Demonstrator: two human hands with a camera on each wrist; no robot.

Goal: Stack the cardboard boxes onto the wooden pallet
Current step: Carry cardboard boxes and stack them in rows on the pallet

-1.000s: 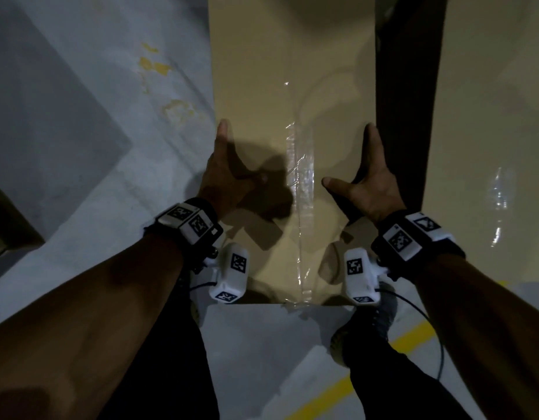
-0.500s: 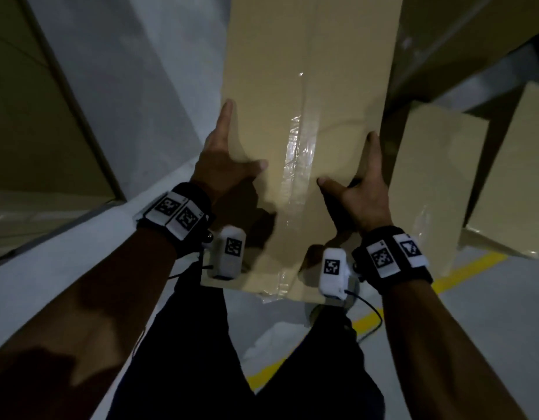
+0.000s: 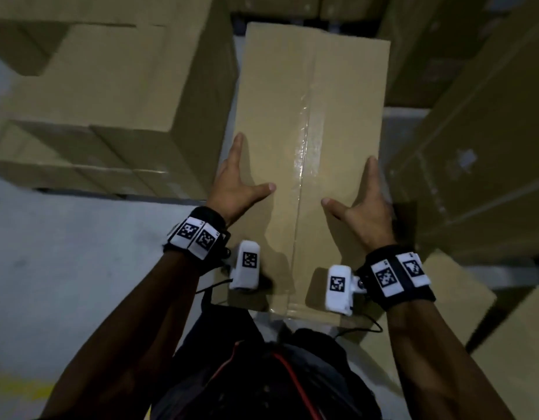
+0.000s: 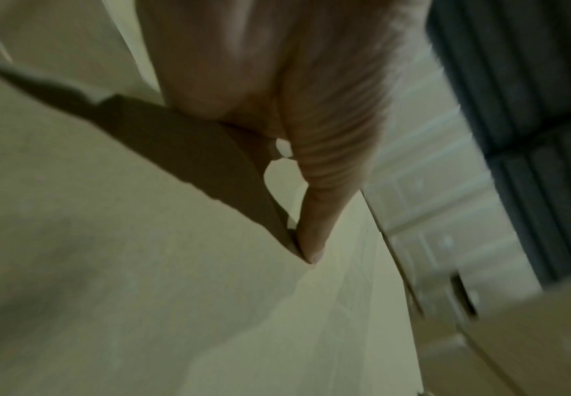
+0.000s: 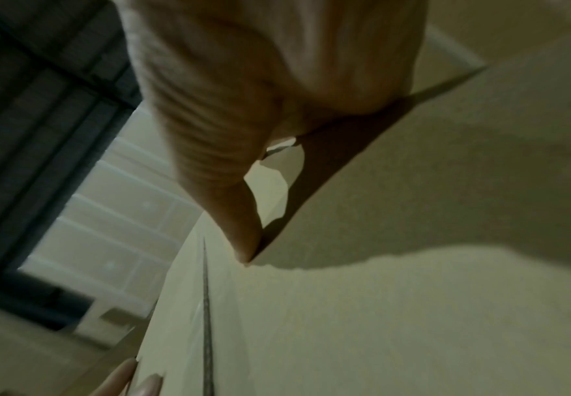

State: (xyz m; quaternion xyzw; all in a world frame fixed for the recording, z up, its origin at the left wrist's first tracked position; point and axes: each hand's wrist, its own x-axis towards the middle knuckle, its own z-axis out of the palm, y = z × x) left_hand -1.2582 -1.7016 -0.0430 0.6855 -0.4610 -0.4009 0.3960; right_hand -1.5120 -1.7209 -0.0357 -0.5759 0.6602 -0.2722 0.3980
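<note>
Mid-carry, by the look of it: a long taped box (image 3: 310, 140) held out in front at chest level, clear of the floor (image 3: 65, 268), over the gap between a stack (image 3: 104, 95) on the left and taller cartons (image 3: 480, 153) on the right. Clamped between left hand (image 3: 236, 189) and right hand (image 3: 365, 207), one on each long side, thumbs laid flat across the top, index fingers stretched forward along the edges. Remaining fingers presumably down the sides or under (not visible from above), so how much of the weight sits on them cannot be told.

Next, most likely: pick a free spot, square the box to its neighbours, lower it level, then slide the hands out sideways. Calls for an even squeeze from both sides, since the hands sit toward the near end and the far end could dip.

Pallet not to be made out anywhere; only a dark strip under the left stack that might be one. Box's underside and far face hidden. Wrist views blurred and filled with palm and cardboard. Dim light overall, edges of the frame smeared.
</note>
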